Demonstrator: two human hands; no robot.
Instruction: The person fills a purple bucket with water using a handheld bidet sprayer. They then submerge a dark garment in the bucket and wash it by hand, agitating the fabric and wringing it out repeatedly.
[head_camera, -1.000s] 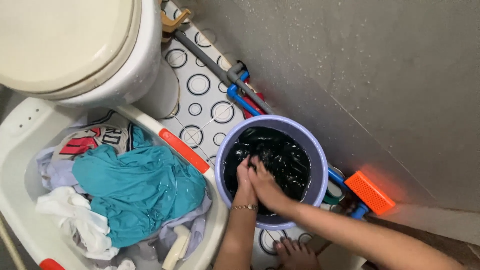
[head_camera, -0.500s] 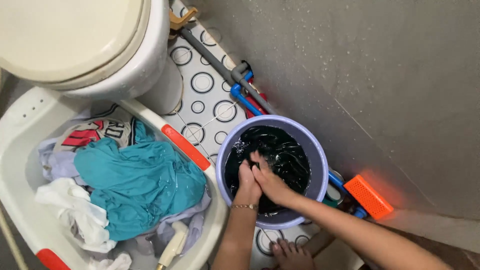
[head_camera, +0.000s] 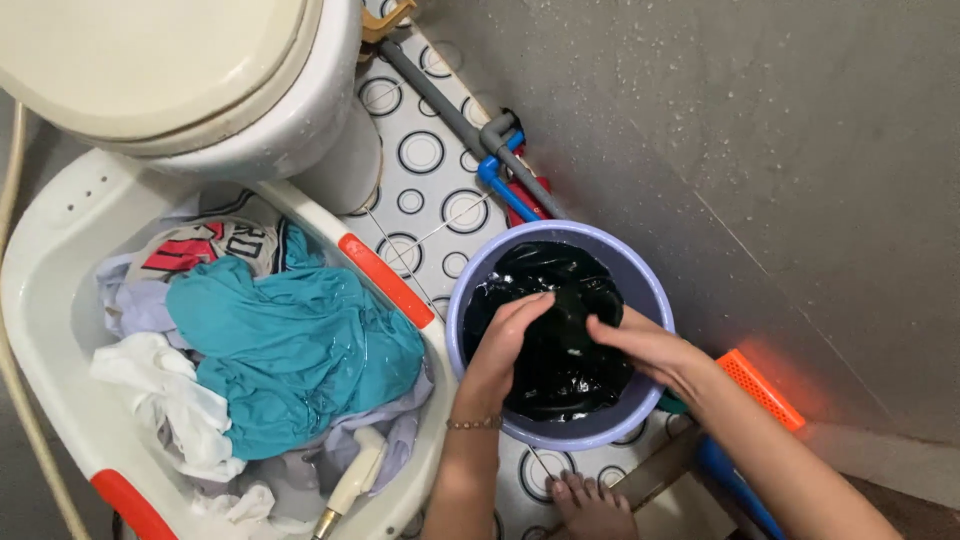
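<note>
Head view: one lavender bucket (head_camera: 655, 300) is seen on the patterned floor (head_camera: 420, 150), and one black garment (head_camera: 560, 370) lies soaked inside it. Both hands are pressed onto that cloth, close together at the bucket's centre. The left hand (head_camera: 505, 340) is curled over a fold at about 9 o'clock, and the right hand (head_camera: 640, 345) is laid on the cloth at about 3 o'clock. Whether the fingers are fully clamped on the fabric cannot be told, since the tips are lost against the dark wet cloth. The scrubbing would probably be done best if one fold were pinned by the left hand while the cloth was rubbed against it by the right, with the work kept low so that water is not slopped over the rim.

At 9 o'clock from the bucket, one white tub (head_camera: 40, 300) is seen, filled with one teal garment (head_camera: 290, 350) and several pale ones. One spray nozzle (head_camera: 350, 480) is rested on them. One toilet (head_camera: 200, 90) is seen at 11 o'clock, one orange brush (head_camera: 765, 390) at 3 o'clock, and one bare foot (head_camera: 590, 505) at 6 o'clock.
</note>
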